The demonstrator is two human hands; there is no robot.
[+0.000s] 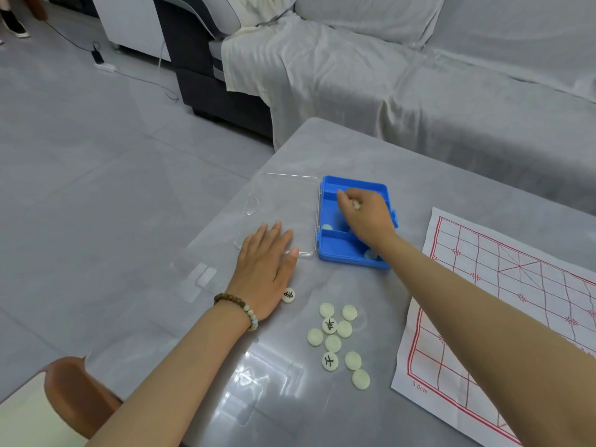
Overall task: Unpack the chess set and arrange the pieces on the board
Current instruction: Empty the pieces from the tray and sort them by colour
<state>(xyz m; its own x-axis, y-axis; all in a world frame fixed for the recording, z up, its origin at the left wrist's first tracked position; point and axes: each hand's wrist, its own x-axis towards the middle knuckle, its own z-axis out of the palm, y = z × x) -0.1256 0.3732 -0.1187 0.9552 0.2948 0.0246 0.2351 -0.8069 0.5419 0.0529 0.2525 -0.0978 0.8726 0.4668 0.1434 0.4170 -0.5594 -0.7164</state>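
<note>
While my right grip [366,217] pinches a piece [356,205] in the box [351,264], left grip [267,269] flat on its lid [283,201], a shallow pinch could drop it.

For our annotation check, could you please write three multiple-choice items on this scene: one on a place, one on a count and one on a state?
1. Where does the paper board lie relative to the blue box?
A. To its left. B. Inside it. C. To its right, on the table.

2. How many loose pieces on the table show a black character?
A. Three. B. None. C. Seven.

3. What is the right hand doing?
A. Lying flat on the board. B. Pinching a pale piece over the box. C. Resting open on the table.

Answers:
1 C: the red-lined sheet lies flat beside the box.
2 A: one marked piece lies by the left hand and two lie in the cluster.
3 B: its fingers curl round the piece above the box.
</note>
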